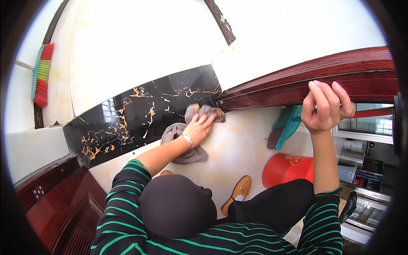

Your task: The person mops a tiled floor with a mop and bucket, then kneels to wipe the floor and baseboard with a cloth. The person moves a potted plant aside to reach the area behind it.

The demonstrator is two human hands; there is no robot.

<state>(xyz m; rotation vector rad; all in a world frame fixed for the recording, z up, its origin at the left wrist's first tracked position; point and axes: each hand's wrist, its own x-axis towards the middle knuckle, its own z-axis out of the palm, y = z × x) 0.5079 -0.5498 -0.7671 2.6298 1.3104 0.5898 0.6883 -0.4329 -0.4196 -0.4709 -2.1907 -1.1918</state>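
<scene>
My left hand [199, 128], with a ring and a bracelet, presses a bunched grey cloth [207, 111] with yellowish patches against the right end of a black marble threshold [127, 118], by the foot of a dark red door frame. Beneath that wrist, another grey cloth [191, 156] lies crumpled over the threshold's edge and the pale tiles. Raised on the right, my right hand [328, 106] has curled fingers in front of the dark red wooden frame [271, 92]. A red pole [373, 112] passes behind it; whether the fingers hold anything is hidden.
A teal broom [288, 127] and a red bucket [283, 170] are right of the cloths. Another broom with red and yellow-green bristles [43, 76] is at the far left. A dark red door [67, 200] borders the lower left. My tan shoe [237, 194] stands on the tiles.
</scene>
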